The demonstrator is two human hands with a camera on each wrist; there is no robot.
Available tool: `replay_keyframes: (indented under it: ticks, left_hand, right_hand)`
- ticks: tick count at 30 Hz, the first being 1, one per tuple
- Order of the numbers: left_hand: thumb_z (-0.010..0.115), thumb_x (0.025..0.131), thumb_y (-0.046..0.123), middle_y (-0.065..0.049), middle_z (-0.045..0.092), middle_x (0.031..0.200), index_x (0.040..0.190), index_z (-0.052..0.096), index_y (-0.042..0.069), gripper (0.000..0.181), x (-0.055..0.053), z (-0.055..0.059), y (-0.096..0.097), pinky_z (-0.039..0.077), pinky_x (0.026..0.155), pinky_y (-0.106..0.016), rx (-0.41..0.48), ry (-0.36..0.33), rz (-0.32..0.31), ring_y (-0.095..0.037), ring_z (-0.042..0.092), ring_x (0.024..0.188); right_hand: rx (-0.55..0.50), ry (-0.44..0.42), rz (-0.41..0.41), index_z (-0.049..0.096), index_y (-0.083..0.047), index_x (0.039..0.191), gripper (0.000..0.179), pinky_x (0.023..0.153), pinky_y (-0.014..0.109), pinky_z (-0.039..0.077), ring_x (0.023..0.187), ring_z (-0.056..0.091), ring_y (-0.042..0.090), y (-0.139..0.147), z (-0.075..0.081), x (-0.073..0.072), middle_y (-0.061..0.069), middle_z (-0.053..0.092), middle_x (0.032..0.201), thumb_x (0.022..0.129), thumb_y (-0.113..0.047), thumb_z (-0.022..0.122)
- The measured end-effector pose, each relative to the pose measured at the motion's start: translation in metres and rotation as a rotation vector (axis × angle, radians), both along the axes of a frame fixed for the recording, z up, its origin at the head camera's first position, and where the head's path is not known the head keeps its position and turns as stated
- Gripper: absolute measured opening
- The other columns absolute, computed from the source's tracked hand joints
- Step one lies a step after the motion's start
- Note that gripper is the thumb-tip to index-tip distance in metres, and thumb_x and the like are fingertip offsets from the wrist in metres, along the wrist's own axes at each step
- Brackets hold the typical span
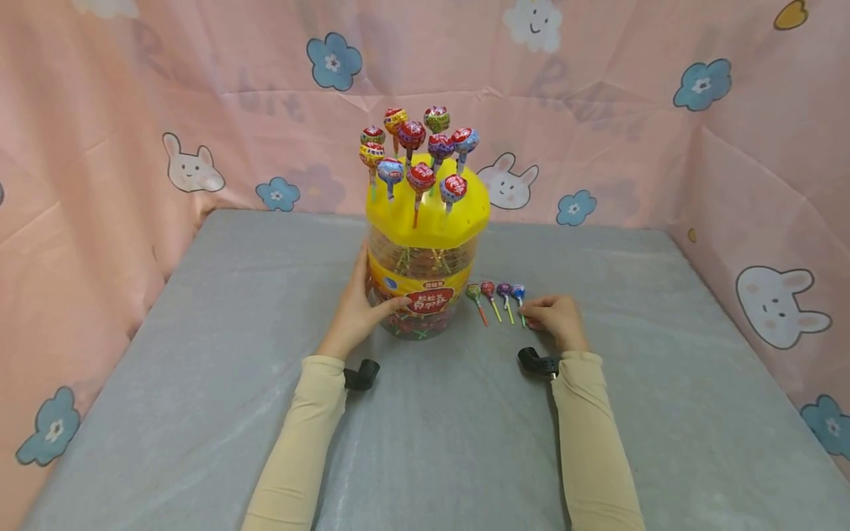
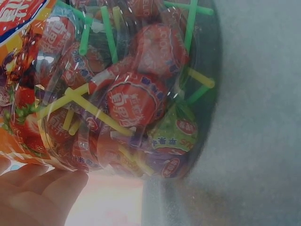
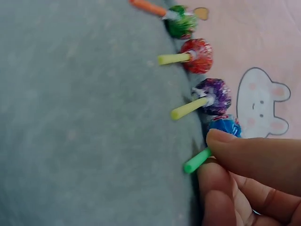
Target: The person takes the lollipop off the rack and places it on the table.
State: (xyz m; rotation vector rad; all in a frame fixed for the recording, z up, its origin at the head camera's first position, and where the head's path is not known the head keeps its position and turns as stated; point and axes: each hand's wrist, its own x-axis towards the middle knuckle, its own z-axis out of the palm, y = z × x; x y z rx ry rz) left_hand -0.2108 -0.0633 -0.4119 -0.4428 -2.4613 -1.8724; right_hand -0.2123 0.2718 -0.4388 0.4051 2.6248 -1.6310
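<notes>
A clear plastic jar (image 1: 425, 324) with a yellow lid (image 1: 432, 234) stands upright on the grey table. Wrapped lollipops (image 2: 136, 99) fill it, and several more lollipops stick up out of the lid. My left hand (image 1: 355, 313) grips the jar's left side, thumb across the front label. To the right of the jar, my right hand (image 1: 559, 320) pinches a blue lollipop (image 3: 225, 124) by its green stick, between thumb and fingers. Beside it in a row lie a purple lollipop (image 3: 215, 96), a red lollipop (image 3: 199, 55) and a green lollipop (image 3: 181, 22).
The grey table (image 1: 199, 413) spreads out on both sides of the jar. A pink curtain (image 1: 265, 44) printed with rabbits and blue flowers encloses the back and sides. Black camera mounts (image 1: 361, 375) sit at both wrists, by the beige sleeves (image 1: 295, 442).
</notes>
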Motion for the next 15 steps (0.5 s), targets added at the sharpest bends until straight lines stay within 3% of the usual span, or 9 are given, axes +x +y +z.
replay_keyframes:
  ticks: [5, 15]
  left_hand:
    - [0.074, 0.082, 0.028, -0.004, 0.009, 0.157, 0.153, -0.003, 0.024, 0.104, -0.0007, -0.0001, 0.0001, 0.023, 0.112, -0.043, -0.010, -0.002, 0.006, -0.025, 0.020, 0.141]
    - [0.074, 0.082, 0.027, -0.004, 0.009, 0.157, 0.153, -0.003, 0.024, 0.105, 0.0002, 0.0013, 0.0003, 0.023, 0.112, -0.042, 0.003, -0.006, 0.001, -0.025, 0.020, 0.141]
  right_hand:
    - [0.116, 0.007, 0.015, 0.069, 0.014, 0.093, 0.023, 0.051, 0.017, 0.050, 0.053, 0.056, 0.003, -0.0018, 0.0017, 0.0006, -0.004, 0.063, 0.060, 0.081, -0.006, 0.070]
    - [0.120, 0.078, 0.004, 0.066, 0.013, 0.099, 0.025, 0.057, 0.018, 0.050, 0.059, 0.058, 0.003, -0.0017, 0.0075, 0.0012, 0.001, 0.066, 0.072, 0.086, -0.008, 0.066]
